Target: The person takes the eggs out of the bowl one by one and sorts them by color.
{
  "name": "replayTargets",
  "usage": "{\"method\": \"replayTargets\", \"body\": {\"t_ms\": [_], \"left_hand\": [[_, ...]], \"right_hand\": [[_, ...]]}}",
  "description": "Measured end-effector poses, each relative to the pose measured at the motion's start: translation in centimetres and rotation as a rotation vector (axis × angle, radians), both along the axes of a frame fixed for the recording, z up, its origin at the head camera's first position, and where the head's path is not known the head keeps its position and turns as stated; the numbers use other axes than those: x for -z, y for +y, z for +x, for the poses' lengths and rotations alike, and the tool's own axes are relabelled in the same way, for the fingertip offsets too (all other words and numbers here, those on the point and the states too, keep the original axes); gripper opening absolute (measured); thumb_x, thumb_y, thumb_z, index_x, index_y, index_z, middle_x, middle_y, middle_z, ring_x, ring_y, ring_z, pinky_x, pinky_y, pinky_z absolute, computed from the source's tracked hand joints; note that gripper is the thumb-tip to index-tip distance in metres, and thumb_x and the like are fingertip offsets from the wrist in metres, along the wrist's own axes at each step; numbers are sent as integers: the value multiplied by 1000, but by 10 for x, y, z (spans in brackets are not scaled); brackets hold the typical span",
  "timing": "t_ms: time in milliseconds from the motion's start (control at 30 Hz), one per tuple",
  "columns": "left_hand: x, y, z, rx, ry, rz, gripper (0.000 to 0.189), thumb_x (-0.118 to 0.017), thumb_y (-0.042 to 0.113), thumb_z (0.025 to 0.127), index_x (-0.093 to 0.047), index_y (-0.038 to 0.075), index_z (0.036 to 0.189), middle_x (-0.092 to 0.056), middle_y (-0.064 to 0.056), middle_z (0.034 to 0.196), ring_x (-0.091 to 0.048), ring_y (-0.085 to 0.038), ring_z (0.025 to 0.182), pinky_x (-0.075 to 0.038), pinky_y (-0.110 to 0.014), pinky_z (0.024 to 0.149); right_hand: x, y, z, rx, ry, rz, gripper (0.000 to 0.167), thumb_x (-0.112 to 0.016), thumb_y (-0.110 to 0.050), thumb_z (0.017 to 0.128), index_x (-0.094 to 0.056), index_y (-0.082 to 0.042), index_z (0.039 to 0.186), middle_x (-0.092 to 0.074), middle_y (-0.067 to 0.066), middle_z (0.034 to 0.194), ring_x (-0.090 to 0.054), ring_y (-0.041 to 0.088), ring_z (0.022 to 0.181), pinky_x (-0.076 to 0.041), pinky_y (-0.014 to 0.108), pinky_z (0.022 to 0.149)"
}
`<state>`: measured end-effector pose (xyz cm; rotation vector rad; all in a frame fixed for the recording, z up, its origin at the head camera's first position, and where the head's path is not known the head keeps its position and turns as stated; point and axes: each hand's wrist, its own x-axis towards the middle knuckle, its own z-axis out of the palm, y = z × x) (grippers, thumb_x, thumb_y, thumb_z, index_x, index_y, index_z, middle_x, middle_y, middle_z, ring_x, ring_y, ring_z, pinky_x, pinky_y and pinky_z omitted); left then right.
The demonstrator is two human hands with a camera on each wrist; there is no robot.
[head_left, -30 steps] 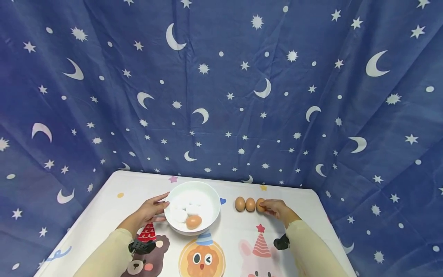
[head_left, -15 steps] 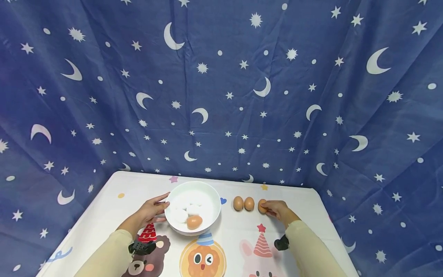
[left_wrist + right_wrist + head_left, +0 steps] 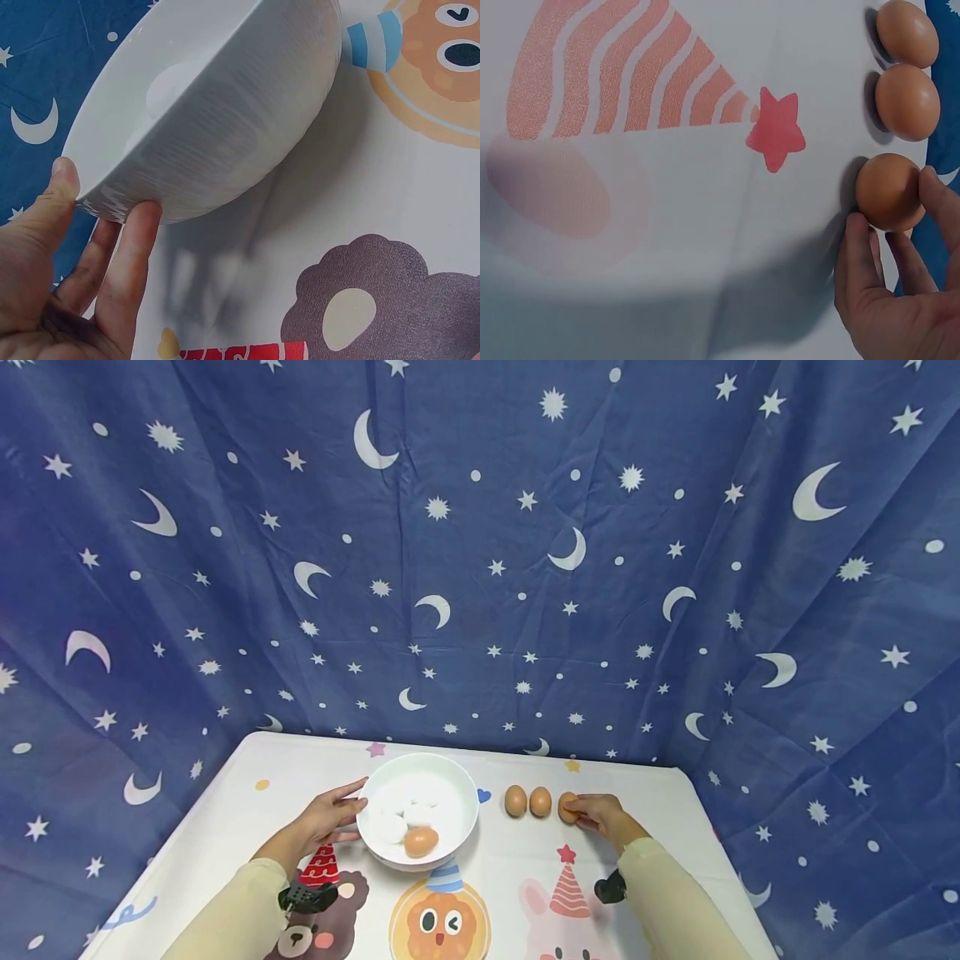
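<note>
Right hand [image 3: 600, 816], lower right of the head view: pinches a brown egg [image 3: 567, 807] between thumb and fingers. In the right wrist view the egg sits at the right of the frame, with the thumb against its right side and the fingertips against its lower edge; its upper left surface is uncovered. Whether it rests on the cloth [image 3: 495, 852] or is slightly raised cannot be told. To the left of this egg in the head view, across a narrow gap, stand a second brown egg [image 3: 540, 802] and a third brown egg [image 3: 515, 801], close beside each other in the same row.

Left hand [image 3: 327, 814], lower left of the head view: grasps the white bowl [image 3: 416, 770] at its left edge. In the left wrist view one digit lies at the rim, at the left of the frame, and others lie against the outer wall; the bowl extends from them toward the upper right. Near the bottom of its interior, in the head view, lie a brown egg in the bowl [image 3: 421, 842] and, just above and to its left, white rounded objects [image 3: 392, 828], their number obscured by glare
</note>
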<state>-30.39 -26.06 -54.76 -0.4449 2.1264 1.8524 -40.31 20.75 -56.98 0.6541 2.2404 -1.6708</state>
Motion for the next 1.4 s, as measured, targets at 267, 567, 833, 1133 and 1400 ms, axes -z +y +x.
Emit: {"method": "replayTargets", "body": {"t_ms": [267,567,833,1133,1400], "left_hand": [[3,-4,2,5,-1,22,58,-56,24,101,-33,18,154,-39,-29,147,-63,-32,115,-63,-41,81],[-1,-6,1,26,23,21,58,-56,25,101,-33,18,154,-39,-29,147,-61,-34,119,-63,-40,82],[1,-4,2,17,29,32,57,-57,23,101,-35,17,153,-41,-30,146,-63,-32,115,-63,-41,82],[2,-3,1,13,38,21,57,-58,22,101,-36,17,153,-45,-30,141,-63,-36,115,-63,-41,80],[1,-2,3,6,33,15,57,-58,23,101,-37,17,153,-44,-30,143,-60,-38,119,-63,-41,80]], "right_hand": [[-17,-1,-4,0,22,146,51,-79,-8,82,-59,9,126,-65,22,122,-64,17,85,-61,29,83],[-64,-40,-5,-207,209,211,46,-75,-16,87,-62,6,125,-67,22,121,-66,32,105,-59,38,92],[-74,-121,27,-494,419,238,36,-79,-19,85,-71,-3,116,-73,10,109,-67,24,101,-59,37,90],[-58,-182,55,-725,454,171,44,-81,-18,82,-69,0,120,-73,10,109,-69,19,97,-60,26,82],[-42,-211,66,-765,425,120,37,-84,-11,77,-73,0,110,-76,9,99,-70,14,89,-60,24,80]]}}
